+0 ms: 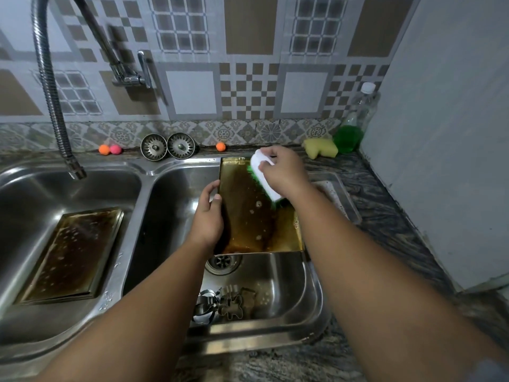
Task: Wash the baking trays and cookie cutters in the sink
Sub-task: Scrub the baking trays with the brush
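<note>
Baking tray (256, 224) under scrubbing brush (265, 183)

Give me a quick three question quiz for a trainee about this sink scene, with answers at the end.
1. True or false: the right hand grips the scrub brush.
2. Which basin holds the cookie cutters: A left, B right?
3. Fill in: the left hand steadies the held tray by its ___ edge.

Key: 1 true. 2 B. 3 left. A second tray lies in the left basin.
</note>
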